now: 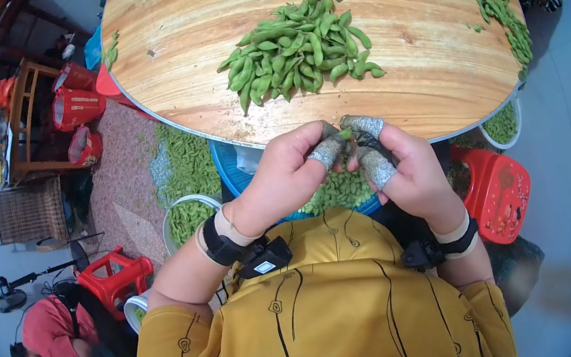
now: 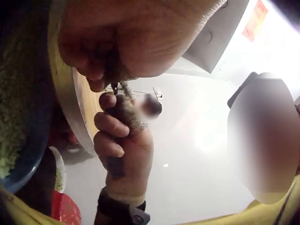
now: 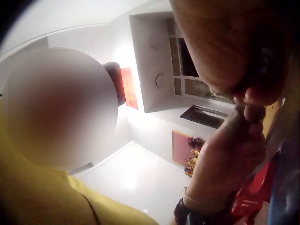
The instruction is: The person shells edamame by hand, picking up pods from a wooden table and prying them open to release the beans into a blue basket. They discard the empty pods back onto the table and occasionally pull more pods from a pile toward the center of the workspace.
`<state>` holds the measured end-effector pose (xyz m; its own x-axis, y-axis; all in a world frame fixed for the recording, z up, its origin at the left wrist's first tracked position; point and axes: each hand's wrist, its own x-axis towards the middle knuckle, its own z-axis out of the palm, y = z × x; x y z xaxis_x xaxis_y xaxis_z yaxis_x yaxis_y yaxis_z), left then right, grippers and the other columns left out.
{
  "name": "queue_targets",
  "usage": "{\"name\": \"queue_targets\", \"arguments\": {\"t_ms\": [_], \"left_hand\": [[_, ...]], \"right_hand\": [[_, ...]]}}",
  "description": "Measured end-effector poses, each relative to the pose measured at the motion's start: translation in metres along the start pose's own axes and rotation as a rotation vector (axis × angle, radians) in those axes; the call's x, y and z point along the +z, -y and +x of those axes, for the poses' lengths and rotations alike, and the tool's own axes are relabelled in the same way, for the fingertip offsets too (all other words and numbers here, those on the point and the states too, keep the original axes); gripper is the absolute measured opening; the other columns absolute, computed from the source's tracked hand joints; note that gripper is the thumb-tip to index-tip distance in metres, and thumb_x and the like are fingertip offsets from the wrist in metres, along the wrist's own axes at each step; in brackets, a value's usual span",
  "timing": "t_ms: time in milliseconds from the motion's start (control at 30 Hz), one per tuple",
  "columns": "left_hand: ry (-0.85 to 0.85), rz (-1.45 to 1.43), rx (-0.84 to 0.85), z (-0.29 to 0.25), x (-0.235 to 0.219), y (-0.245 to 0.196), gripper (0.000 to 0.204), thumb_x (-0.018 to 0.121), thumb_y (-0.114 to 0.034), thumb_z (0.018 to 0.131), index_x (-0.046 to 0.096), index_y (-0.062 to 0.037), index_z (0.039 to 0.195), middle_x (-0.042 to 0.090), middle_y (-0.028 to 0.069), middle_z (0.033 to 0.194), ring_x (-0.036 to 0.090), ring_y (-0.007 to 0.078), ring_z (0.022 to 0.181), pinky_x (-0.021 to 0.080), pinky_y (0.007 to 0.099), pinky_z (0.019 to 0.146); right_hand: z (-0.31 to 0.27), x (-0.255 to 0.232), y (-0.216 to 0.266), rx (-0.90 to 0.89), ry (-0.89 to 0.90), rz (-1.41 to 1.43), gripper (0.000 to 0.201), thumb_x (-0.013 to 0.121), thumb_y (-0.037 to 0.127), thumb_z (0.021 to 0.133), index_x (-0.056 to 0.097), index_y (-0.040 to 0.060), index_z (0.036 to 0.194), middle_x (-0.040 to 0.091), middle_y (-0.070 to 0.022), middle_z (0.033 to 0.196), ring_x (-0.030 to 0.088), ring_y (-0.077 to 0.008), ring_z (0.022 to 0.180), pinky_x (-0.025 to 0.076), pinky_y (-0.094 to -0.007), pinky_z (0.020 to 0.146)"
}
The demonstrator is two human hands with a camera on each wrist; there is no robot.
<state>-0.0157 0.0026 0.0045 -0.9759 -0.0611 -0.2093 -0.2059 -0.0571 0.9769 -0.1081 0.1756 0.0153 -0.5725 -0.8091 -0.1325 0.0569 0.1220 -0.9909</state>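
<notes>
Close together at the near edge of the round table, both hands meet over a blue basin (image 1: 224,164). My left hand (image 1: 295,161) and my right hand (image 1: 400,157) pinch a green soybean pod (image 1: 346,134) between their thumbs and fingers. Little of the pod shows; fingers cover the rest. Grey wrappings (image 1: 377,166) cover several thumb and finger ends. In the left wrist view the right hand (image 2: 124,133) has its fingers curled at the left fingertips. Shelled green beans (image 1: 339,191) lie in the basin below. A heap of soybean pods (image 1: 296,51) sits ahead on the table.
The wooden table (image 1: 173,69) bears more pods at its far side and right edge. Left of the basin stands a white bucket (image 1: 189,202) of green beans, with pods on the floor behind. A red stool (image 1: 498,191) stands at right. Two other people sit nearby.
</notes>
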Motion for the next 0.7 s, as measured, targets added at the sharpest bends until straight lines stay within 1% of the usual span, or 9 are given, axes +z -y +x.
{"name": "queue_targets", "arguments": {"t_ms": [100, 167, 233, 300, 333, 400, 500, 633, 700], "left_hand": [[0.005, 0.234, 0.176, 0.001, -0.002, 0.009, 0.014, 0.048, -0.004, 0.09, 0.06, -0.0014, 0.095, 0.064, -0.0005, 0.081, 0.055, 0.0081, 0.07, 0.045, 0.0237, 0.061], [0.019, 0.619, 0.346, -0.002, -0.003, 0.004, 0.013, 0.05, -0.005, 0.09, 0.061, -0.0006, 0.094, 0.063, -0.0014, 0.08, 0.057, 0.0106, 0.072, 0.047, 0.0267, 0.064], [0.006, 0.578, 0.4, -0.003, -0.002, 0.004, 0.015, 0.048, -0.007, 0.092, 0.062, -0.0015, 0.093, 0.062, -0.0003, 0.078, 0.056, 0.0111, 0.068, 0.045, 0.0262, 0.063], [0.075, -0.13, -0.003, -0.008, 0.001, 0.003, 0.016, 0.049, -0.011, 0.094, 0.062, -0.0026, 0.098, 0.059, 0.002, 0.073, 0.051, 0.0115, 0.061, 0.041, 0.0254, 0.06], [0.075, -0.132, -0.004, -0.009, -0.001, 0.006, 0.016, 0.049, -0.011, 0.094, 0.062, -0.0026, 0.098, 0.059, 0.002, 0.073, 0.051, 0.0115, 0.061, 0.041, 0.0254, 0.06], [0.195, -0.628, -0.212, -0.011, -0.008, 0.016, 0.02, 0.052, -0.017, 0.095, 0.059, -0.0026, 0.107, 0.057, 0.0042, 0.07, 0.045, 0.0089, 0.056, 0.036, 0.0234, 0.056], [0.345, -0.986, -0.211, -0.013, -0.009, 0.027, 0.031, 0.055, -0.024, 0.094, 0.053, -0.0008, 0.115, 0.057, 0.0057, 0.072, 0.041, 0.0079, 0.055, 0.033, 0.0231, 0.054], [0.363, -1.077, -0.202, -0.016, -0.005, 0.023, 0.035, 0.055, -0.026, 0.093, 0.052, -0.0007, 0.117, 0.057, 0.0057, 0.072, 0.041, 0.0081, 0.055, 0.032, 0.0224, 0.053], [0.281, -1.036, -0.24, -0.016, -0.006, 0.024, 0.031, 0.055, -0.025, 0.094, 0.054, -0.0009, 0.113, 0.055, 0.0046, 0.071, 0.041, 0.0078, 0.056, 0.032, 0.0221, 0.053]], "right_hand": [[-0.001, 0.001, -0.002, 0.147, 0.034, 0.236, 0.036, 0.046, 0.0, 0.086, 0.055, 0.0019, 0.121, 0.062, -0.0008, 0.084, 0.05, -0.0045, 0.057, 0.04, -0.0189, 0.049], [0.001, -0.001, -0.006, 0.177, 0.058, 0.288, 0.034, 0.046, 0.001, 0.088, 0.055, 0.003, 0.121, 0.061, -0.0004, 0.083, 0.047, -0.0032, 0.055, 0.038, -0.0178, 0.047], [0.002, -0.001, -0.004, 0.208, 0.081, 0.339, 0.032, 0.046, 0.002, 0.091, 0.055, 0.0041, 0.121, 0.06, 0.0, 0.082, 0.044, -0.0019, 0.054, 0.035, -0.0167, 0.044], [0.001, -0.001, 0.004, 0.312, 0.105, 0.543, 0.029, 0.048, 0.007, 0.093, 0.055, 0.0053, 0.121, 0.059, 0.0, 0.081, 0.044, -0.0026, 0.053, 0.035, -0.017, 0.042], [0.0, -0.001, 0.004, 0.314, 0.104, 0.542, 0.029, 0.048, 0.007, 0.093, 0.055, 0.0053, 0.121, 0.059, 0.0, 0.081, 0.044, -0.0026, 0.053, 0.035, -0.017, 0.042], [-0.002, -0.001, 0.004, 0.343, 0.154, 0.704, 0.028, 0.051, 0.01, 0.093, 0.055, 0.0064, 0.12, 0.058, 0.0003, 0.08, 0.043, -0.0025, 0.052, 0.034, -0.0164, 0.042], [-0.003, 0.0, 0.006, 0.385, 0.189, 0.81, 0.028, 0.05, 0.011, 0.093, 0.056, 0.0068, 0.12, 0.058, 0.0, 0.08, 0.043, -0.0022, 0.052, 0.034, -0.0162, 0.042], [-0.003, 0.004, 0.005, 0.384, 0.209, 0.855, 0.029, 0.051, 0.011, 0.093, 0.055, 0.0063, 0.122, 0.058, 0.0003, 0.08, 0.043, -0.0023, 0.053, 0.035, -0.0165, 0.042], [-0.002, 0.009, 0.011, 0.281, 0.117, 0.471, 0.031, 0.049, 0.01, 0.094, 0.053, 0.0054, 0.124, 0.058, 0.0001, 0.08, 0.044, -0.0024, 0.053, 0.036, -0.0167, 0.043]]}}
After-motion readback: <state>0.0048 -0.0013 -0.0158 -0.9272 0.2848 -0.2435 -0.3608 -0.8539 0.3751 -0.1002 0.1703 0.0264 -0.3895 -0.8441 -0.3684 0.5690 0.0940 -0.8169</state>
